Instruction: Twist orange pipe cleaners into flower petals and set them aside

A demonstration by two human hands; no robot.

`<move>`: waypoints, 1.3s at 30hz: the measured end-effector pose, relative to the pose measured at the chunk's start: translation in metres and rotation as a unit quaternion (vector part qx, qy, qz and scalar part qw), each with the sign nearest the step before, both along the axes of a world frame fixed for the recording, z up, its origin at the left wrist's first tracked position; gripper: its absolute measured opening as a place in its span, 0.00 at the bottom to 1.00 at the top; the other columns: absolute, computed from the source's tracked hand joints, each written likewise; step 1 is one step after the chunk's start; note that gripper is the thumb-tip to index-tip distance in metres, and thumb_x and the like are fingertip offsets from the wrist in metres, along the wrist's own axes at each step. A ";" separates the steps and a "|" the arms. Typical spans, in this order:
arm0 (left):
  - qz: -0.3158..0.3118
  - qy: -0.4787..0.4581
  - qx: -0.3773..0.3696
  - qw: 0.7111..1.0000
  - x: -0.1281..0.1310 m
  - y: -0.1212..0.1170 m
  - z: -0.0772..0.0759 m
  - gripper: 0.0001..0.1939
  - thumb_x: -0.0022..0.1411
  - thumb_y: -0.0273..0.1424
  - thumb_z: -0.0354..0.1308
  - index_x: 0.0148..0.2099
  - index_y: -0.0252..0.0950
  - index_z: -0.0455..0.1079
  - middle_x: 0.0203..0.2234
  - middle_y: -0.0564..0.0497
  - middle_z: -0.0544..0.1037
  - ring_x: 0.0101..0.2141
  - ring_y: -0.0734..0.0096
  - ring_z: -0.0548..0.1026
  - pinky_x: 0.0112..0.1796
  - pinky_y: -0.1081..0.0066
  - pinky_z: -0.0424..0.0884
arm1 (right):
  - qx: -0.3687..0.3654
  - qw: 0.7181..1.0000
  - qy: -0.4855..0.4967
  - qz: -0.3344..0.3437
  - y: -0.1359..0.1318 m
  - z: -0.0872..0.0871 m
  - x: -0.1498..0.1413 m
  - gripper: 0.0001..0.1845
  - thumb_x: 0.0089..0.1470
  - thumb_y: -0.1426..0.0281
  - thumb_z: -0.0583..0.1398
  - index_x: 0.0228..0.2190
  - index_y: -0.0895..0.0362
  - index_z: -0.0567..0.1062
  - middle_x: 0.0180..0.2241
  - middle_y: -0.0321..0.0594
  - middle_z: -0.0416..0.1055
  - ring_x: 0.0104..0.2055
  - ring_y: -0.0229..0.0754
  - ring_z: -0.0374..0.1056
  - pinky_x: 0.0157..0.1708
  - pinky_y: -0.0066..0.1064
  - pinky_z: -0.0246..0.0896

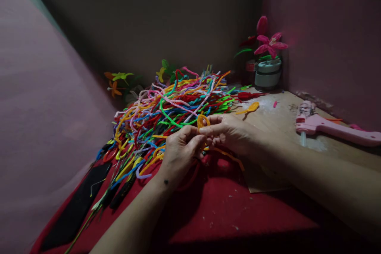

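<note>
- The left hand [180, 149] pinches the lower part of an orange fuzzy stem [203, 120], thumb and fingertips pressed together
- The right hand [230, 131] meets it from the other side, its thumb and forefinger also pinching the orange stem, which is bent into an upright loop between the two hands
- An orange tail [229, 154] shows below the right hand, slanting down over the red cloth [232, 210] that covers the near part of the worktop
- Just behind the hands lies a large heap of fuzzy stems [178, 101] in red, blue, green, pink, purple, white and orange
- A finished-looking orange petal piece [252, 107] lies to the right of the heap on a tan board [279, 127], near a small pink scrap [275, 104]
- A pink glue gun [336, 129] lies at the right, nozzle toward the near side; any marking on it is too dim to read
- At the back, a pink flower [271, 43] stands in a grey-banded pot [268, 75]; beside the pot, a red-and-pale patch [251, 66] looks like a label, its lettering too small and blurred to make out
- At the left, a flat black slab [76, 206] lies beside yellow-and-black handles [126, 188] and orange flowers [114, 88] stand farther back
</note>
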State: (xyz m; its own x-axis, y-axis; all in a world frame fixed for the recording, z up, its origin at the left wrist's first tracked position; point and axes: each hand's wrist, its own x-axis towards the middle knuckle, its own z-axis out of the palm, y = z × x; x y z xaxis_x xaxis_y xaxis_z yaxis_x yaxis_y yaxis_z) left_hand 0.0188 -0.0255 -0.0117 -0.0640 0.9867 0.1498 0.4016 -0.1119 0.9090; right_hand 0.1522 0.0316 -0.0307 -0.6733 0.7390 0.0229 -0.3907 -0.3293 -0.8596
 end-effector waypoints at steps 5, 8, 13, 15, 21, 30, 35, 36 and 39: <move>-0.045 -0.001 -0.033 0.998 -0.004 0.002 0.001 0.03 0.53 0.28 0.56 0.30 0.32 0.67 0.18 0.55 0.72 0.16 0.78 0.68 0.20 0.77 0.65 | 0.050 0.995 -0.032 -0.085 0.002 0.002 -0.001 0.10 0.41 0.68 0.64 0.21 0.61 0.70 0.19 0.34 0.65 0.19 0.30 0.59 0.20 0.24 0.54; -0.108 -0.017 -0.046 0.993 -0.008 0.003 0.001 0.05 0.57 0.29 0.53 0.33 0.33 0.68 0.18 0.55 0.73 0.18 0.77 0.71 0.25 0.76 0.67 | 0.025 0.994 -0.041 -0.098 0.005 0.001 -0.001 0.11 0.39 0.68 0.65 0.20 0.61 0.69 0.18 0.34 0.66 0.19 0.32 0.60 0.20 0.25 0.54; -0.126 -0.048 -0.043 0.990 -0.010 0.004 0.000 0.06 0.59 0.30 0.53 0.35 0.32 0.68 0.19 0.55 0.73 0.19 0.78 0.72 0.25 0.77 0.67 | 0.015 0.995 -0.029 -0.099 0.006 0.001 -0.002 0.11 0.39 0.68 0.65 0.18 0.61 0.68 0.18 0.34 0.65 0.19 0.32 0.61 0.19 0.26 0.55; -0.120 -0.061 -0.045 0.990 -0.010 0.005 0.000 0.06 0.58 0.30 0.54 0.34 0.32 0.68 0.20 0.55 0.72 0.18 0.78 0.71 0.24 0.77 0.67 | 0.011 0.995 -0.027 -0.098 0.006 0.001 -0.003 0.11 0.39 0.69 0.65 0.18 0.61 0.68 0.18 0.35 0.65 0.19 0.32 0.61 0.19 0.26 0.55; -0.131 -0.079 -0.053 0.987 -0.010 0.006 0.000 0.06 0.56 0.30 0.55 0.30 0.31 0.67 0.19 0.54 0.71 0.18 0.79 0.69 0.23 0.77 0.65 | -0.016 0.996 -0.013 -0.082 0.004 0.000 -0.005 0.09 0.42 0.71 0.63 0.19 0.61 0.68 0.17 0.35 0.66 0.18 0.31 0.61 0.18 0.25 0.56; -0.158 -0.078 -0.125 0.976 -0.016 0.008 0.002 0.04 0.52 0.24 0.51 0.26 0.32 0.66 0.16 0.57 0.65 0.17 0.82 0.60 0.20 0.79 0.57 | -0.028 0.994 0.024 -0.101 -0.002 -0.005 -0.012 0.11 0.42 0.69 0.63 0.18 0.60 0.66 0.14 0.32 0.63 0.15 0.30 0.57 0.16 0.24 0.52; -0.133 0.026 -0.110 0.985 -0.015 0.004 0.006 0.05 0.49 0.24 0.50 0.23 0.33 0.62 0.15 0.57 0.63 0.17 0.81 0.59 0.20 0.77 0.55 | -0.027 0.995 0.037 -0.091 -0.002 -0.008 -0.013 0.11 0.41 0.69 0.63 0.20 0.60 0.66 0.16 0.32 0.63 0.16 0.29 0.57 0.16 0.23 0.52; -0.125 0.045 -0.106 0.986 -0.015 0.004 0.007 0.05 0.49 0.24 0.49 0.22 0.34 0.61 0.15 0.58 0.62 0.18 0.80 0.59 0.20 0.77 0.55 | -0.031 0.995 0.036 -0.089 -0.002 -0.009 -0.013 0.11 0.41 0.69 0.63 0.20 0.60 0.66 0.16 0.32 0.63 0.16 0.29 0.56 0.16 0.23 0.52; -0.117 0.069 -0.115 0.984 -0.015 0.003 0.006 0.04 0.48 0.25 0.49 0.23 0.34 0.62 0.15 0.58 0.62 0.18 0.80 0.59 0.20 0.77 0.54 | -0.045 0.994 0.028 -0.099 0.000 -0.011 -0.013 0.11 0.41 0.70 0.63 0.20 0.60 0.66 0.15 0.31 0.62 0.15 0.29 0.56 0.16 0.23 0.51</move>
